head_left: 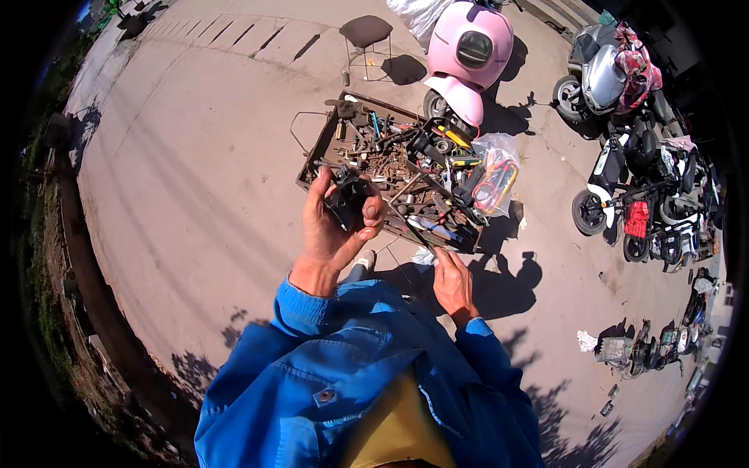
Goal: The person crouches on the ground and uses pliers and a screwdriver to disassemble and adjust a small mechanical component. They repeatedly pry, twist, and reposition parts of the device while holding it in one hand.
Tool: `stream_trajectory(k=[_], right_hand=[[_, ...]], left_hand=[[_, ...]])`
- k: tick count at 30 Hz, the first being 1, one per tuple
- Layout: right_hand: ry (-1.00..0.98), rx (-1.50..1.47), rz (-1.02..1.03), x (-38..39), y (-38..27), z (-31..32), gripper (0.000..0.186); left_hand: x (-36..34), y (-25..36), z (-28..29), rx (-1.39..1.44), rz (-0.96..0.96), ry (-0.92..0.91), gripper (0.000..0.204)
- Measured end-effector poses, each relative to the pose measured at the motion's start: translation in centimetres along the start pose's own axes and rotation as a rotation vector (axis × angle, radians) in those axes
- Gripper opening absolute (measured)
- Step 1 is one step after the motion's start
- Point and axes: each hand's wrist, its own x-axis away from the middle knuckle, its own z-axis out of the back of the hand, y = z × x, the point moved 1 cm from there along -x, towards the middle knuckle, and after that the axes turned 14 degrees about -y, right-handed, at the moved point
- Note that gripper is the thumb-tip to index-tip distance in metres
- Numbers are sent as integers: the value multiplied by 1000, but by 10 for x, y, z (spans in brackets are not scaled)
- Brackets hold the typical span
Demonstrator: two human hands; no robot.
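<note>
The black part (pixel 348 201) was in the left hand (pixel 334 232), its fingers curled around the sides, in front of the near left portion of the open toolbox (pixel 315 149). Its long axis looked to run roughly toward the wearer. The right hand (pixel 454 285) lay by the toolbox's near edge, apart from the part; its fingers seemed pinched on a thin dark rod (pixel 413 228) slanting toward the toolbox's left side, though their grip could not be told surely.
</note>
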Motion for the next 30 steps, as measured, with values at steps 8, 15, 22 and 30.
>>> stream_trajectory(k=[8,15,22,30], right_hand=[[-111,-254,11,-126,38,-109,31],[-151,-198,-116,-194,50,-137,31],[129,-82,-319,-134,132,-101,34],[256,-267,-423,-116,120,-51,19]], left_hand=[[49,38,19,-147,-112,206,56],[61,53,38,-205,-82,376,54],[45,45,67,-240,-27,409,58],[22,31,79,-167,130,375,51]])
